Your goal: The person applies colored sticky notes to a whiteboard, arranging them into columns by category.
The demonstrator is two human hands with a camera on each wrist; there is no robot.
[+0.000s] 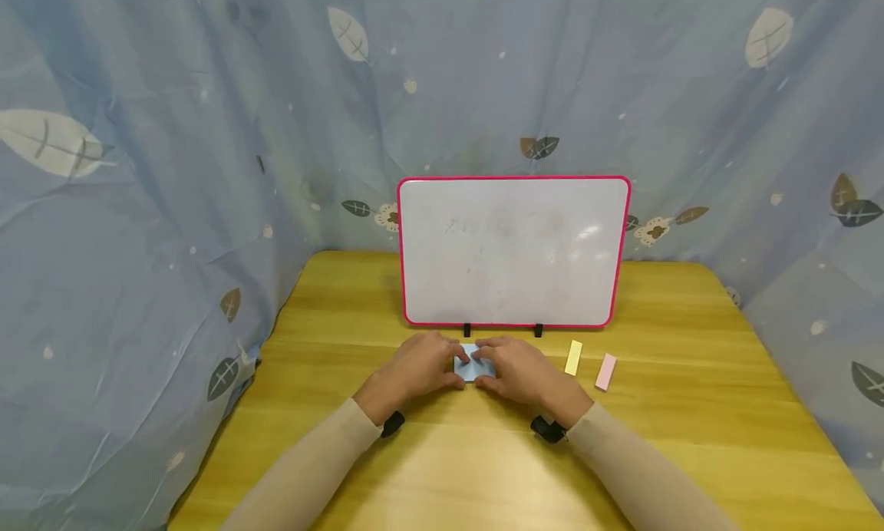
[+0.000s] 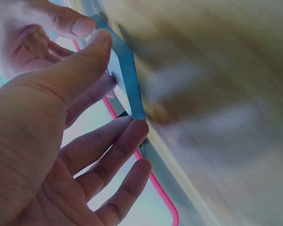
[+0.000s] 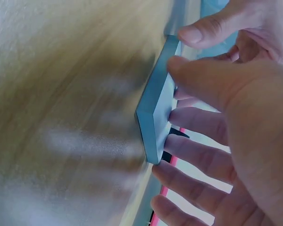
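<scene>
A light blue square pad of sticky notes [image 1: 473, 367] lies on the table in front of the whiteboard, between both hands. My left hand [image 1: 423, 366] holds its left side, the thumb at the near edge and the fingers bent over the top and far side. From the right, my right hand [image 1: 521, 368] grips the pad in mirror fashion. The thick blue side edge of the pad [image 2: 127, 75] shows in the left wrist view. In the right wrist view, the thumbs come close together along the pad [image 3: 156, 103].
A whiteboard [image 1: 514, 251] with a pink frame stands on black feet behind the hands. To the right lie a narrow yellow pad [image 1: 573, 357] and a narrow pink pad [image 1: 605, 372]. Blue leaf-print curtain [image 1: 442, 78] surrounds the wooden table [image 1: 691, 408].
</scene>
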